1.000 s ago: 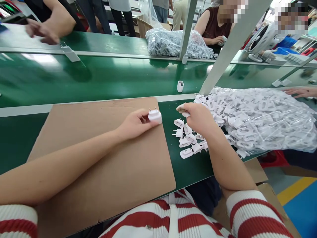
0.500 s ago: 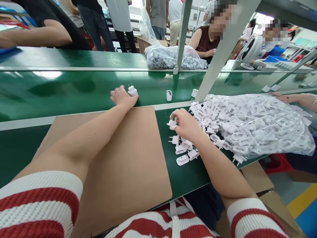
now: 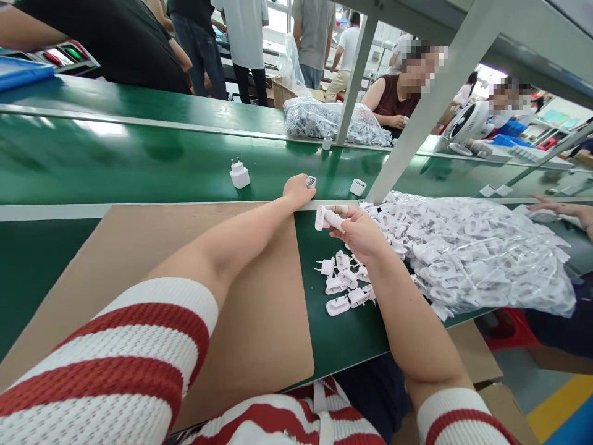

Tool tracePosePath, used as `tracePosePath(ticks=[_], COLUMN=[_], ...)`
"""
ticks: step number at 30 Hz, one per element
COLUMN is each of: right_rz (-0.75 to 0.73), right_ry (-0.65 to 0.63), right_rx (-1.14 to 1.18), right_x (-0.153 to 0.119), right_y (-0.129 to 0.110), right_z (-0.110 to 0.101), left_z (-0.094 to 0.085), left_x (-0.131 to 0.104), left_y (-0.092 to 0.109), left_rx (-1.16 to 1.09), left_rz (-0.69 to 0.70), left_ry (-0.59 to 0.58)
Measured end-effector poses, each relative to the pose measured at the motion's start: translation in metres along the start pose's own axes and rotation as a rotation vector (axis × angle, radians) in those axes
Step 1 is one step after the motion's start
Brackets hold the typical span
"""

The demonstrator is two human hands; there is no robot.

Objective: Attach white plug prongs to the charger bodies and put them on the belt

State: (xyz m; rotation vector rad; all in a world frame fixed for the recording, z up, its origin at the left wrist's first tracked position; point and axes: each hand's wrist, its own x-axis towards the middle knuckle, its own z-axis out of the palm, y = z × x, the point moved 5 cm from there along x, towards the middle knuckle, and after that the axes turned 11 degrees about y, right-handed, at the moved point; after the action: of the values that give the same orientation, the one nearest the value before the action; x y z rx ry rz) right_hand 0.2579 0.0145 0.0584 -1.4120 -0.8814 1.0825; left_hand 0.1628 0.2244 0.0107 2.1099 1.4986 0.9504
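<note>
My left hand (image 3: 298,190) is closed around a small white charger housing (image 3: 311,182) with its hollow end showing, on the green belt. Between the fingers of my right hand (image 3: 364,233) is a white plug piece (image 3: 320,218), held just above the near side. Left of my left hand, a white charger (image 3: 239,175) stands on the belt with its pins up. Another white housing (image 3: 357,187) lies farther right. Several loose plug pieces (image 3: 341,279) are scattered below my right hand.
A big clear bag of white plug pieces (image 3: 486,253) lies at right, with another person's hand (image 3: 563,210) beside it. A cardboard sheet (image 3: 259,309) covers the near table. A slanted metal post (image 3: 417,117) rises by the belt (image 3: 176,167). Co-workers stand beyond.
My left hand has let go of the standing charger and moved right to grip a charger housing. My right hand has lifted a plug piece and turned it.
</note>
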Motion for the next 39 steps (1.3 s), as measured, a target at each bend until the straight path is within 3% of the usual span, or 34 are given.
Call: tracePosePath(ticks=[4,8,11,14,20,32,39], right_rz=[-0.009,-0.095,-0.29,-0.522,-0.702,-0.953,-0.933], right_ry=[0.005,0.008,-0.018,-0.048,-0.156,-0.18,-0.174], right_rx=[-0.042,-0.187,-0.338,-0.581,-0.808,-1.062,-1.051], right_x=[-0.001,-0.006,-0.012,-0.022,-0.043,-0.056,-0.053], right_y=[-0.003,-0.002,-0.003,-0.005,-0.002,0.006,0.007], right_z=[0.0,0.005,0.01,0.019,0.042,0.064,0.064], left_z=[-0.029,-0.071,-0.093,-0.1,-0.104,-0.109,-0.108], left_x=[-0.037,-0.113,-0.17,-0.201,-0.199,-0.195,-0.195], left_y=[-0.002,-0.012,-0.018,-0.025,-0.029,-0.02,-0.021], left_rx=[-0.073,-0.263,-0.319,-0.378,-0.42,-0.444,-0.425], left_rz=[0.116,0.157,0.167,0.126,0.122,0.16,0.116], left_ry=[-0.048,-0.195,-0.318,-0.369,-0.257,-0.27,-0.288])
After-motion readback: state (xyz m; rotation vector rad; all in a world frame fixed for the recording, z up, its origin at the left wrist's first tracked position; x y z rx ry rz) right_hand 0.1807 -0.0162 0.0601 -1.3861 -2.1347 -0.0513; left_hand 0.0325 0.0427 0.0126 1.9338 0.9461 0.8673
